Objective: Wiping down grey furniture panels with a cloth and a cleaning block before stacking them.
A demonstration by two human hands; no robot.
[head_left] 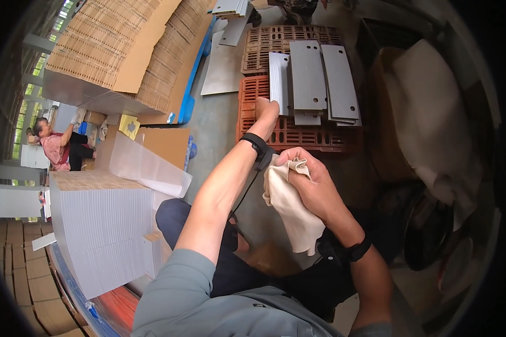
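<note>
My left hand reaches forward to the near left corner of a stack of narrow grey panels. Its fingers are curled at the panel edge and partly hidden by the hand itself. Close to my left wrist, my right hand is closed around a bunched beige cloth, whose loose end hangs down over my lap. Beside the left stack lie a wider stack of grey panels and another stack, both with round holes near their ends. All three rest on a reddish-brown plastic pallet.
A brown slatted pallet stands behind. Tall stacks of boards and grey panels rise at left, near a cardboard sheet. Another person sits at far left. A draped pale cover lies over a box at right.
</note>
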